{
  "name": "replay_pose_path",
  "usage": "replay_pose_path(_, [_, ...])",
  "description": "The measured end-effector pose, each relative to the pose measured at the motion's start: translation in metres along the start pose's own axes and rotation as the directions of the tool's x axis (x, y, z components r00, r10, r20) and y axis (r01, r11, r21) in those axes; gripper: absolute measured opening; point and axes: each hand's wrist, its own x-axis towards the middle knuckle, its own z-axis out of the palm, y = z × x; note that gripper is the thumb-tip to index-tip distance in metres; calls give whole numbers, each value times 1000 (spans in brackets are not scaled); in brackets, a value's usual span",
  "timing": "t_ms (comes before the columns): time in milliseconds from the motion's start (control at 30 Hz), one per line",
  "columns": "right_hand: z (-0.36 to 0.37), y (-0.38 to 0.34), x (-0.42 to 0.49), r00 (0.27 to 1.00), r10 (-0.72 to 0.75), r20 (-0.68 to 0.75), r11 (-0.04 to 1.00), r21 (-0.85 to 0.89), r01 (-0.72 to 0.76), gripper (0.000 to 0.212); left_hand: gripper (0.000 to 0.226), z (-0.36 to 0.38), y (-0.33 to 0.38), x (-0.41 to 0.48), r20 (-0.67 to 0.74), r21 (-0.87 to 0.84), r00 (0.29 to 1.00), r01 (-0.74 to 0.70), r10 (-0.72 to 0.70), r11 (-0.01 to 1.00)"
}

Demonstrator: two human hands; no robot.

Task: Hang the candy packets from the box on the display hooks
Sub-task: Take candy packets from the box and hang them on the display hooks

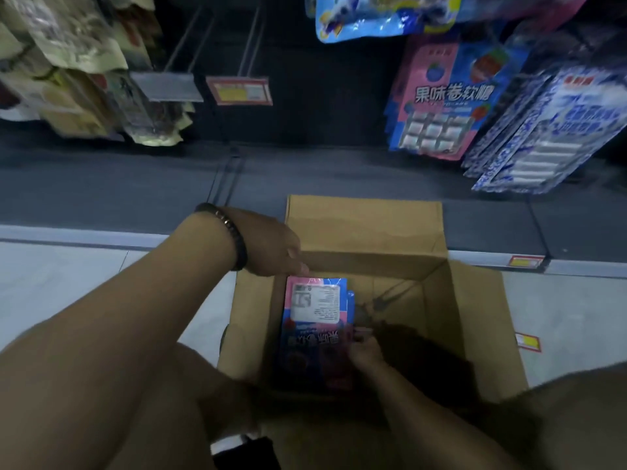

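An open cardboard box stands on the floor below the display. Inside it, against the left wall, lies a stack of pink-and-blue candy packets. My left hand, a dark bead bracelet on its wrist, rests on the box's left rim above the stack; its fingertips are hidden behind the rim. My right hand is down inside the box and pinches the right edge of the stack. Two bare display hooks stick out of the dark back panel. Matching pink-and-blue packets hang to their right.
Beige snack bags hang at the upper left. Blue-and-white packets hang at the far right and a blue bag at the top. Price tags sit on the hook ends. A dark base shelf runs behind the box.
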Motion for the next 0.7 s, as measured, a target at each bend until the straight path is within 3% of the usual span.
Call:
replay_pose_path(133, [19,18,34,994,-28,110,996,90,18,16,57,-11,7,10,-72,-26,997,-26,25,999])
replay_pose_path(300, [24,-10,15,993,40,114,987,148,-57,53,58,-18,17,16,-81,1,995,-64,64,998])
replay_pose_path(400, [28,-20,7,989,72,127,970,223,-99,45,57,-19,22,17,-60,44,995,-72,74,996])
replay_pose_path(600, [44,-4,15,999,-39,33,996,76,36,41,55,-17,18,15,-95,58,993,-68,74,996])
replay_pose_path(700, [25,-32,-18,996,-89,13,994,70,88,26,55,-15,16,12,-107,71,992,-63,70,995])
